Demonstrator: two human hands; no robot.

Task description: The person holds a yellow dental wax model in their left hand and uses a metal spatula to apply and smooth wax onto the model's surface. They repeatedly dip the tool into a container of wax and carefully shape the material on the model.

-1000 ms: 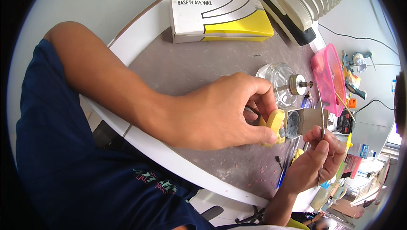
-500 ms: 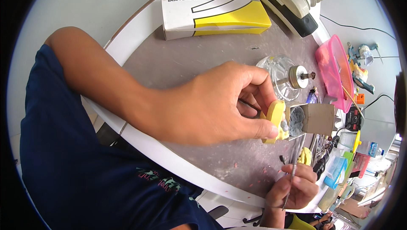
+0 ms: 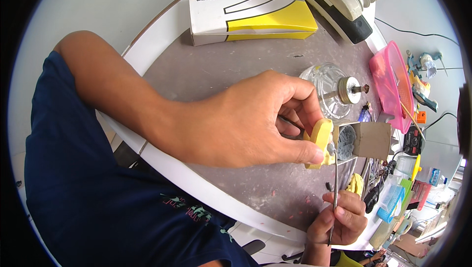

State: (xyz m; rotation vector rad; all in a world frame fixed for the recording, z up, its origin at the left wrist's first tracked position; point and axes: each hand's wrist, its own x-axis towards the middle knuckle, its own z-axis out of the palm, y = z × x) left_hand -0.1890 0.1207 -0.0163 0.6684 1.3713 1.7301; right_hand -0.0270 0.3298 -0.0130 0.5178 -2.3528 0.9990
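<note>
My left hand (image 3: 246, 119) pinches a yellow dental cast (image 3: 322, 132) by its edges between thumb and fingers. A small grey patch shows on the cast's right-hand side. Something thin and dark shows in the gap behind my fingers; I cannot make out what. In my right hand (image 3: 339, 218), lower right, a slim metal dental carver (image 3: 336, 188) is held like a pen, nearly upright. Its upper end comes close to the cast's lower right edge; whether they touch I cannot tell. Right beside the cast, an open small cardboard box (image 3: 371, 139) contains grey material (image 3: 346, 141).
A glass spirit lamp (image 3: 329, 87) stands beyond my left fingers. At the back lies a white and yellow wax box (image 3: 253, 16). A pink basket (image 3: 391, 87) is to the right. Another yellow cast (image 3: 355, 183) and several tools lie near my right hand. Pink crumbs dot the grey tabletop (image 3: 255, 193).
The carver's upper end has swung left, from in front of the cardboard box to the cast's edge. My left hand keeps its hold on the cast. The view has shifted slightly.
</note>
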